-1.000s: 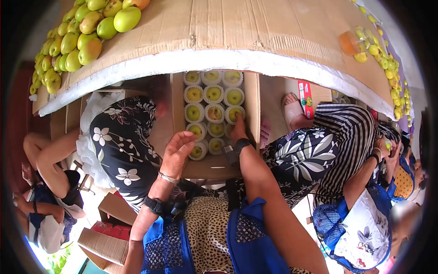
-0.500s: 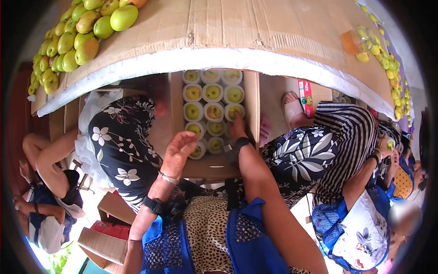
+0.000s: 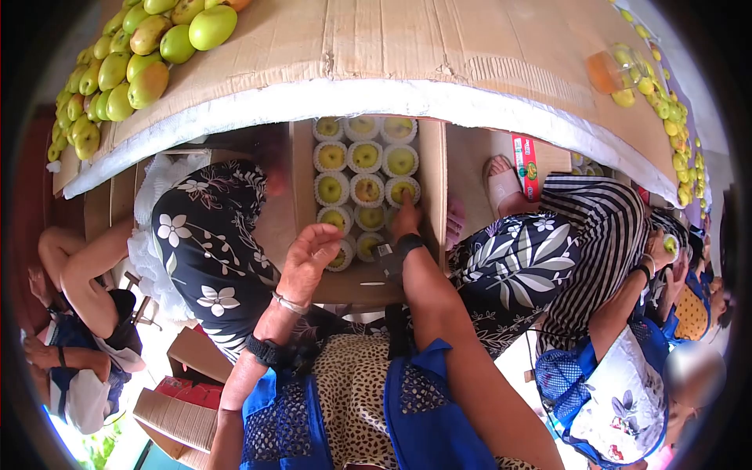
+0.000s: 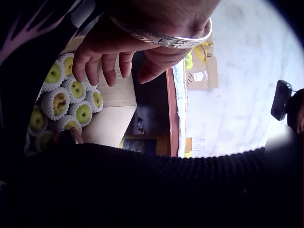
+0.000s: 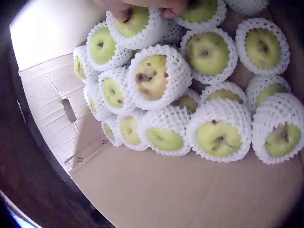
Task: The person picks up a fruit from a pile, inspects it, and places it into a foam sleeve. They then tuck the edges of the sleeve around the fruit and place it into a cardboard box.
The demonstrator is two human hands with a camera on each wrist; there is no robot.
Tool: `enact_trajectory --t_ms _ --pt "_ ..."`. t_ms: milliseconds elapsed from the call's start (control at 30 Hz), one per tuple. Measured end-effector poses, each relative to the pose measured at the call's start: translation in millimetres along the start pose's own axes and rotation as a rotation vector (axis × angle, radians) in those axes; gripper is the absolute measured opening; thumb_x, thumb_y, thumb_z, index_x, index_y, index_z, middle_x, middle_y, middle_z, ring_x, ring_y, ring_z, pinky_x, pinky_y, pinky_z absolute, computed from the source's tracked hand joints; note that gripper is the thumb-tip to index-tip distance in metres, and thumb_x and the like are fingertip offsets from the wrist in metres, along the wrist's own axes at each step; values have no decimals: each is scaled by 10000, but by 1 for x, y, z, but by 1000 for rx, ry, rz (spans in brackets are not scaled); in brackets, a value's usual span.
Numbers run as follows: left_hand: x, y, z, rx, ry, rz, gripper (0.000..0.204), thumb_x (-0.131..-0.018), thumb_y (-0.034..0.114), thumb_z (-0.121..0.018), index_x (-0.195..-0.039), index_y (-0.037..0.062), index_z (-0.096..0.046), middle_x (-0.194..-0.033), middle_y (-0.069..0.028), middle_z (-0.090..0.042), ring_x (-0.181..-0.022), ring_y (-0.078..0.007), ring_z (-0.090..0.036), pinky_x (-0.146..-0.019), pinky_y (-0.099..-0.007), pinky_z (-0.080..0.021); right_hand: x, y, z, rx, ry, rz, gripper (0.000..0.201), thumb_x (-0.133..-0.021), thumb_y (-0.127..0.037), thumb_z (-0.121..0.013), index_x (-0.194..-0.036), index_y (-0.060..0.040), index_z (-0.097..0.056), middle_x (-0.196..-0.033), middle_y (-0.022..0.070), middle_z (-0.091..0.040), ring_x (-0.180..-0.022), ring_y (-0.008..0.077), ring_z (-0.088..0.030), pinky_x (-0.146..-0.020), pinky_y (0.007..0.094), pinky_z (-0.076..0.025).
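Note:
Inside a cardboard box [image 3: 433, 157], green-yellow apples in white foam nets sit in rows. My right hand [image 3: 405, 222] reaches in at the right side and grips a netted apple [image 3: 403, 190]. In the right wrist view, one of its fingertips [image 5: 122, 15] presses on that apple [image 5: 134, 23] and another lies at the net's edge; the rest of the hand is out of frame. My left hand [image 3: 308, 254] hovers over the box's near left corner, fingers loosely bent and holding nothing. An apple with a brown blemish [image 5: 151, 78] lies near the gripped one.
A cardboard-covered table [image 3: 376, 47] with a white padded edge overhangs the box's far end. Apples are heaped [image 3: 117, 74] on its left, with more [image 3: 666, 110] at the right. A person [image 3: 619, 376] sits to the right. An open carton [image 3: 184, 399] stands at lower left.
My right hand stays at the same apple, with its fingers shifted slightly over it. The left hand has barely moved. The view has tilted slightly.

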State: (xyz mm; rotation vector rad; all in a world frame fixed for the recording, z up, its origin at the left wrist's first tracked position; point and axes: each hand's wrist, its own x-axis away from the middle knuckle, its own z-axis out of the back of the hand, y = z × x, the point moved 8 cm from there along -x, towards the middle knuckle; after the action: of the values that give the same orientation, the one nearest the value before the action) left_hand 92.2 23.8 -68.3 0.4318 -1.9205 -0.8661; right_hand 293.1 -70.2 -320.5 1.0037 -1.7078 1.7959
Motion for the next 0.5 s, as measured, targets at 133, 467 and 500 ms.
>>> enact_trajectory --t_ms 133,467,500 --pt "-2 0 1 -28 -16 -22 253 -818 56 -520 -1068 37 -483 -1068 -91 -542 -1020 -153 -481 -878 -261 -362 -4 7 3 -44 38 63 489 -796 -192 -618 -1194 19 -429 -1157 122 -498 -972 199 -494 -830 318 -396" --pt "-3 -2 4 -27 -8 -28 230 -814 50 -520 -1040 27 -487 -1040 -73 -547 -953 -116 -483 -837 -238 -371 12 -3 -7 -74 -31 -70 322 -834 -226 -551 -1057 2 -502 -978 70 -525 -857 154 -489 -728 269 -432" --pt "-3 -1 4 -27 -10 -32 229 -814 49 -520 -1039 26 -487 -1036 -71 -548 -951 -116 -485 -837 -237 -371 10 -2 -8 -96 -23 -101 315 -843 -223 -537 -1057 7 -500 -976 69 -525 -867 153 -488 -744 263 -433"
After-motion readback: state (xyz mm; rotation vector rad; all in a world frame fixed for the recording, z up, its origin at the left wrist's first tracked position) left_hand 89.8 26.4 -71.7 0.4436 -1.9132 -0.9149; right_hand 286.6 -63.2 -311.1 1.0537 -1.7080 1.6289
